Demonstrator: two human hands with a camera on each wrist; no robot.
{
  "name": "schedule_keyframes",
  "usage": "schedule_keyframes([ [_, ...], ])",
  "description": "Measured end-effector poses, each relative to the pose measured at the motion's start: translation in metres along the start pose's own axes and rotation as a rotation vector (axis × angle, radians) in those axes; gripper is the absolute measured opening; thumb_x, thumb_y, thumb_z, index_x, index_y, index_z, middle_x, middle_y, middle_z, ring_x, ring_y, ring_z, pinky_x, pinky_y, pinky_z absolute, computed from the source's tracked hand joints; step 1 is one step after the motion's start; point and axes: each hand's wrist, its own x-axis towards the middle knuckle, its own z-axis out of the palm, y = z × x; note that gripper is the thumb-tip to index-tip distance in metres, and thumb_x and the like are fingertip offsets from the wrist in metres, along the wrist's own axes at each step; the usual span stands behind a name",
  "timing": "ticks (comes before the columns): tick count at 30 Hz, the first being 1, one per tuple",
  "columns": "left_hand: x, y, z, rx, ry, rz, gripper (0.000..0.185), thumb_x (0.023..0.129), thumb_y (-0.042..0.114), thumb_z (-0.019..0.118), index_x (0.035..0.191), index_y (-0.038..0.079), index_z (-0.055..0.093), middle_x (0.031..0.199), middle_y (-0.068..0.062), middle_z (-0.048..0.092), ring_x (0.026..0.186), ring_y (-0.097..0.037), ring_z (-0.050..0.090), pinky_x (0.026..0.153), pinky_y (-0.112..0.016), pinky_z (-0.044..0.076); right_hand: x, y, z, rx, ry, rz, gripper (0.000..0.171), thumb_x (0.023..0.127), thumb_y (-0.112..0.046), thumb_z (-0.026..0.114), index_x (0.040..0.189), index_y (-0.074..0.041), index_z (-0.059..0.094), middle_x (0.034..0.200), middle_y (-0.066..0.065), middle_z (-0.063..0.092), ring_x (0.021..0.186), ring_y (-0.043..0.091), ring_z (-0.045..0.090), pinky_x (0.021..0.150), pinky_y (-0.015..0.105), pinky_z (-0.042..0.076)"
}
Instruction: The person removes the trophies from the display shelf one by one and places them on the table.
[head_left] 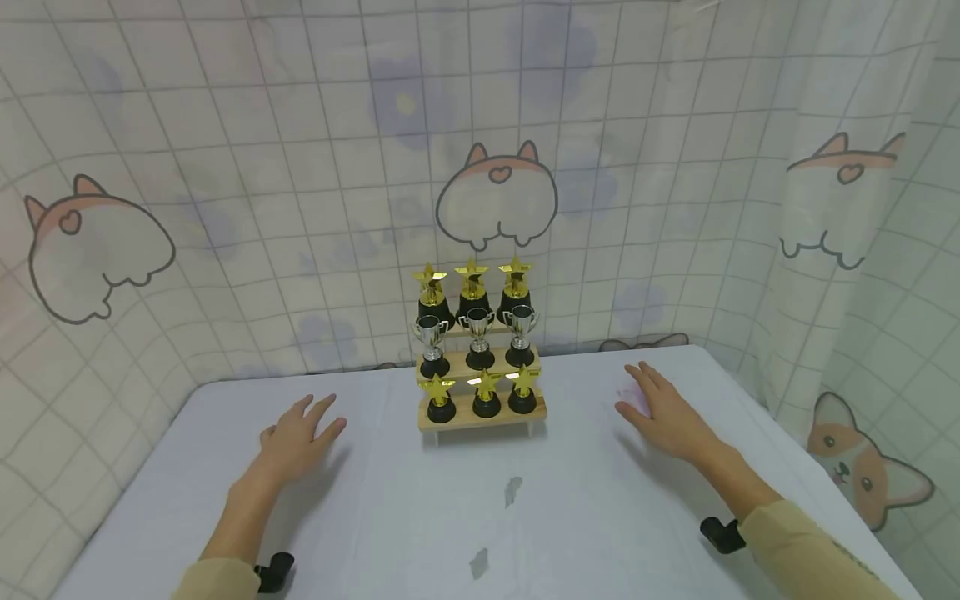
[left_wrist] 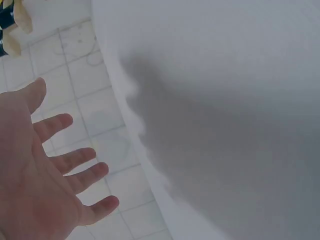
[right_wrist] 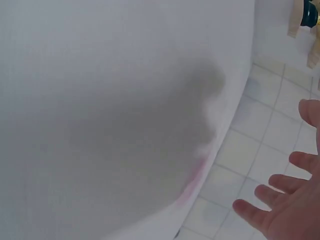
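A small three-step wooden stand [head_left: 481, 415] sits at the middle back of the white table [head_left: 420, 533]. Its top step carries three gold star trophies [head_left: 472, 287], its middle step three silver cup trophies [head_left: 477, 333], and its bottom step three small gold star trophies [head_left: 486, 392]. My left hand [head_left: 298, 442] hovers open over the table to the left of the stand, fingers spread, holding nothing. To the right of the stand my right hand [head_left: 663, 412] is likewise open and empty. The wrist views show the spread left hand [left_wrist: 45, 170] and right hand [right_wrist: 287, 200] above the white table surface.
A fabric backdrop [head_left: 225, 167] printed with a grid and cartoon corgis surrounds the table on three sides. Two grey marks [head_left: 512, 490] lie on the tablecloth near the front centre. A faint pink stain [head_left: 624, 392] lies by my right hand.
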Motion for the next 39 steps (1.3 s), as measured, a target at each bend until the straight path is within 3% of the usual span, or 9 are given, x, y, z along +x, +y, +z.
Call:
schedule_keyframes([
  [5, 0.0, 0.013, 0.0, -0.047, 0.053, 0.049, 0.063, 0.108, 0.048, 0.046, 0.153, 0.003, 0.044, 0.151, -0.036, 0.037, 0.132, -0.059, 0.04, 0.094, -0.084, 0.034, 0.001, -0.007, 0.005, 0.083, 0.097, -0.077, 0.057, 0.101, -0.026, 0.066, 0.144, 0.008, 0.047, 0.147, 0.031, 0.047, 0.136, 0.05, 0.041, 0.112, 0.066, 0.033],
  [8, -0.002, 0.023, 0.0, -0.072, 0.085, 0.079, 0.059, 0.107, 0.043, 0.052, 0.149, 0.002, 0.049, 0.147, -0.034, 0.042, 0.131, -0.057, 0.043, 0.094, -0.083, 0.035, 0.001, -0.014, 0.008, 0.14, 0.131, -0.101, 0.05, 0.099, -0.02, 0.069, 0.137, 0.008, 0.054, 0.137, 0.028, 0.057, 0.126, 0.047, 0.052, 0.103, 0.063, 0.045],
  [12, -0.003, 0.038, 0.0, -0.11, 0.122, 0.12, 0.053, 0.106, 0.039, 0.057, 0.144, 0.001, 0.055, 0.142, -0.03, 0.049, 0.128, -0.051, 0.048, 0.094, -0.079, 0.038, 0.003, -0.022, 0.01, 0.26, 0.132, -0.081, 0.041, 0.096, -0.014, 0.073, 0.13, 0.006, 0.059, 0.128, 0.024, 0.063, 0.115, 0.043, 0.062, 0.092, 0.057, 0.056],
  [16, -0.002, 0.052, 0.001, -0.223, 0.129, 0.131, 0.048, 0.105, 0.034, 0.061, 0.14, 0.001, 0.059, 0.138, -0.024, 0.055, 0.124, -0.045, 0.054, 0.095, -0.067, 0.048, 0.007, -0.028, 0.012, 0.383, 0.116, -0.038, 0.034, 0.095, -0.011, 0.075, 0.124, 0.003, 0.063, 0.121, 0.017, 0.067, 0.111, 0.038, 0.066, 0.09, 0.044, 0.06],
  [21, 0.002, 0.062, 0.011, -0.392, 0.079, 0.055, 0.044, 0.104, 0.03, 0.064, 0.138, 0.003, 0.06, 0.135, -0.018, 0.06, 0.121, -0.038, 0.058, 0.097, -0.055, 0.054, 0.007, -0.045, 0.014, 0.483, 0.076, 0.031, 0.033, 0.095, -0.01, 0.075, 0.124, 0.002, 0.063, 0.118, 0.013, 0.068, 0.109, 0.031, 0.067, 0.088, 0.027, 0.058],
  [26, 0.003, 0.07, 0.017, -0.525, -0.013, -0.073, 0.044, 0.104, 0.03, 0.064, 0.14, 0.006, 0.059, 0.136, -0.015, 0.06, 0.123, -0.035, 0.058, 0.098, -0.052, 0.055, 0.008, -0.059, 0.026, 0.554, 0.053, 0.074, 0.03, 0.094, -0.012, 0.076, 0.12, -0.002, 0.066, 0.117, 0.012, 0.068, 0.109, 0.027, 0.066, 0.09, 0.027, 0.057],
  [32, 0.011, 0.076, 0.021, -0.73, -0.086, -0.108, 0.047, 0.103, 0.028, 0.064, 0.143, 0.003, 0.055, 0.138, -0.017, 0.057, 0.12, -0.031, 0.06, 0.09, -0.039, 0.06, 0.012, -0.075, 0.035, 0.601, 0.059, 0.099, 0.029, 0.093, -0.009, 0.077, 0.118, 0.002, 0.067, 0.114, 0.014, 0.069, 0.108, 0.027, 0.066, 0.091, 0.028, 0.057],
  [39, 0.023, 0.082, 0.032, -0.911, -0.115, -0.154, 0.045, 0.103, 0.015, 0.063, 0.144, -0.002, 0.053, 0.137, -0.022, 0.054, 0.124, -0.037, 0.057, 0.092, -0.041, 0.06, 0.025, -0.089, 0.046, 0.591, 0.074, 0.116, 0.03, 0.091, -0.008, 0.079, 0.117, 0.001, 0.068, 0.114, 0.016, 0.069, 0.11, 0.03, 0.066, 0.091, 0.031, 0.058],
])
